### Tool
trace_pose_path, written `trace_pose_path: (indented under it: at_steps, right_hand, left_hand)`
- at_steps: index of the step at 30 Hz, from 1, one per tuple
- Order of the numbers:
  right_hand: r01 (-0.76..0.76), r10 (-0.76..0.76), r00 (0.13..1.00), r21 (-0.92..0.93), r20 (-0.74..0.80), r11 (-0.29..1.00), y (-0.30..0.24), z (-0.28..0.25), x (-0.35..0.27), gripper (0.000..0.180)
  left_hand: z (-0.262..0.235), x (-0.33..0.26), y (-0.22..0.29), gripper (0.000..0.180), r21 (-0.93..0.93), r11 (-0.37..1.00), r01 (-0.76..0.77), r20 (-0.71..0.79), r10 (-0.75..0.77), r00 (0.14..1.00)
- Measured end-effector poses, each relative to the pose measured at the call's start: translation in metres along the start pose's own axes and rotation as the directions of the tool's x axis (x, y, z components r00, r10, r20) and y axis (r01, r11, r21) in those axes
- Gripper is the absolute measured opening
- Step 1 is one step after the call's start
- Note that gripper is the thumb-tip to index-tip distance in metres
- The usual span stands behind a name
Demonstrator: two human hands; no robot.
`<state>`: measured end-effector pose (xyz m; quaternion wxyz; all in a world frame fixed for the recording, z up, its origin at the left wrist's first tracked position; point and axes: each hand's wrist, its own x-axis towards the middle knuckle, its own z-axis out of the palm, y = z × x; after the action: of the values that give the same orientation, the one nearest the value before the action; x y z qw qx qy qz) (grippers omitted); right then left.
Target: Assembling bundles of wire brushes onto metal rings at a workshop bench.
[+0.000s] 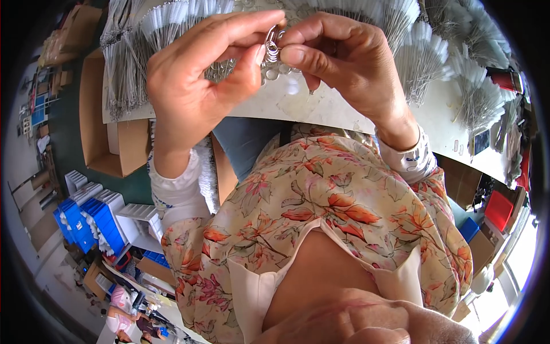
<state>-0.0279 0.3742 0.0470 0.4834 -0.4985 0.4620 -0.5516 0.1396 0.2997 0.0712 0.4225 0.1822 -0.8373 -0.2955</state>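
Note:
A bunch of small shiny metal rings is held up over the table edge, between my two hands. A longer wire loop seems to stand up from the bunch; its exact shape is too small to tell. My left hand pinches the bunch between thumb and forefinger from the left. From the right, my right hand closes thumb and forefinger on the same bunch, its other fingers curled below. Behind and under the hands, several loose metal rings lie on the pale table.
Bundles of thin wire brushes with white bristles cover the table's back and right side, with another wire bundle at left. An open cardboard box stands left of the table. Blue and white bins are stacked lower left. A dark phone-like device lies right.

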Motion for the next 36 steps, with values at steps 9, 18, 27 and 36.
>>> trace_pose_path:
  at_steps: [9, 18, 27, 36]
  right_hand:
    - [-0.038, 0.027, 0.997, 0.14, 0.075, 0.989, -0.001, -0.011, 0.004, 0.016]
    - [-0.034, 0.022, 0.996, 0.136, 0.088, 0.99, 0.01, -0.016, 0.011, 0.017]
    - [0.012, -0.036, 0.993, 0.205, 0.117, 0.979, 0.017, -0.012, 0.012, 0.013]
    - [0.055, -0.064, 0.992, 0.087, 0.106, 0.995, 0.055, 0.021, 0.022, 0.015]
  left_hand:
    - [-0.001, 0.002, -0.021, 0.016, -0.513, 0.744, 0.428, 0.194, -0.385, 0.902]
    - [-0.004, 0.004, -0.011, 0.016, 0.015, 0.947, 0.32, 0.238, -0.314, 0.919]
    - [-0.007, 0.0, -0.009, 0.019, 0.052, 0.982, 0.182, 0.178, -0.189, 0.966]
    - [0.001, -0.022, -0.015, 0.017, -0.591, 0.708, 0.386, -0.113, -0.547, 0.83]
